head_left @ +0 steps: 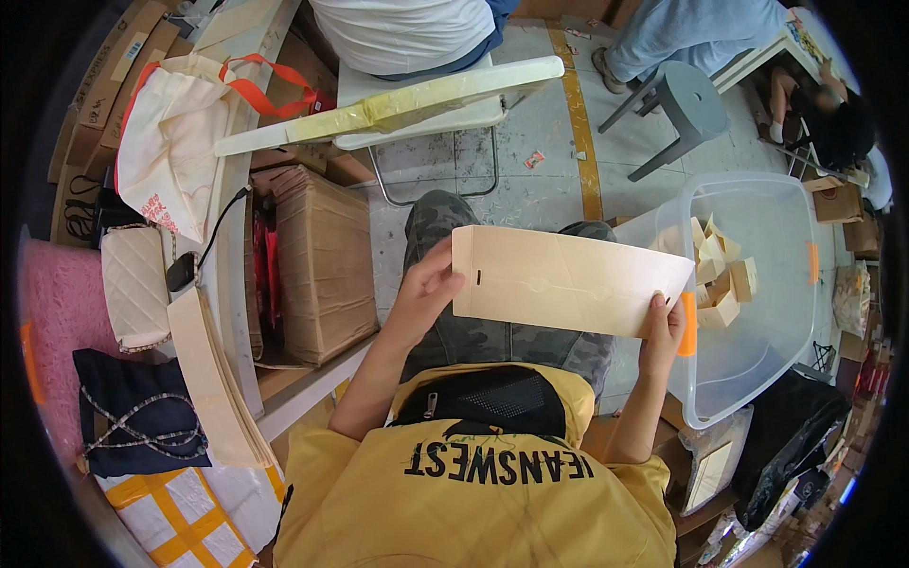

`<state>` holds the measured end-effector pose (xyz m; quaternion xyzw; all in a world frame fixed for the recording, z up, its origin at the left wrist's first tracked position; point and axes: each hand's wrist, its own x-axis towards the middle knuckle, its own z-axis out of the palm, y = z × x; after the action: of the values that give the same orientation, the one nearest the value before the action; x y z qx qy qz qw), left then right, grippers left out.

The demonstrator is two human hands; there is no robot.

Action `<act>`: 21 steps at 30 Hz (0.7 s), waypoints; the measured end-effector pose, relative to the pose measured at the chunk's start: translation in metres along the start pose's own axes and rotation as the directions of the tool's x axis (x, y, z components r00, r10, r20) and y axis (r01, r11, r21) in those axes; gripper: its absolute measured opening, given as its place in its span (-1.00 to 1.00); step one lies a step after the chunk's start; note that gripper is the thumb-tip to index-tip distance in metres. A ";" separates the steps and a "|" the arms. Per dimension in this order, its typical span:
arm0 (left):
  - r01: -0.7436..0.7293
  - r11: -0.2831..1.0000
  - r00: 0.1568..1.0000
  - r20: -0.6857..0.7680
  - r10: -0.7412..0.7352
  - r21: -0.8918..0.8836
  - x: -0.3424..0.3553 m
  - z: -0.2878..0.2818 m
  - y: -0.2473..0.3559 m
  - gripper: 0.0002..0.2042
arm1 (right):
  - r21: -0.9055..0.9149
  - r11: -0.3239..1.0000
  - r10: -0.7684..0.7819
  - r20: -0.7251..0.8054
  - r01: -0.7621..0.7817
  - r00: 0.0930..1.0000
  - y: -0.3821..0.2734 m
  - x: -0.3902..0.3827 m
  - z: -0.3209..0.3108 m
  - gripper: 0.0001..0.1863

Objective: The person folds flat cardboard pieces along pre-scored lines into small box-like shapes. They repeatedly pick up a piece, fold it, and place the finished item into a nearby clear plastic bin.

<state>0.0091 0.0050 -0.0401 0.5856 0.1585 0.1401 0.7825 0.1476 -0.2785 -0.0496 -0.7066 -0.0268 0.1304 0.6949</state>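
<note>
Over my lap I hold a long flat cream cardboard piece (559,284), level and lying crosswise. It has crease lines, small dark slots near its ends and a faint printed line along the middle. My left hand (428,289) grips its left end, with some fingers hidden behind it. At the lower right corner my right hand (665,327) pinches it, thumb on the front and fingers behind. A stack of similar flat cream pieces (213,388) lies on the table to my left. Several folded cream boxes (724,275) sit in the clear plastic bin at my right.
The clear bin (757,369) has orange handles. On the left table (241,322) are a quilted cream bag (135,284), a navy pouch (128,407) and a white cloth bag (170,133). A brown carton (322,265) stands below. Ahead are a grey stool (686,104) and other people.
</note>
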 end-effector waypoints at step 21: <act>0.043 0.960 0.998 -0.059 -0.028 0.275 -0.004 0.004 -0.001 -0.77 | 0.019 0.999 -0.030 -0.045 0.031 0.999 -0.003 0.001 0.001 -0.72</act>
<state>0.0076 -0.0002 -0.0399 0.6821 0.2080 0.1184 0.6910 0.1487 -0.2770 -0.0467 -0.7019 -0.0206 0.1044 0.7043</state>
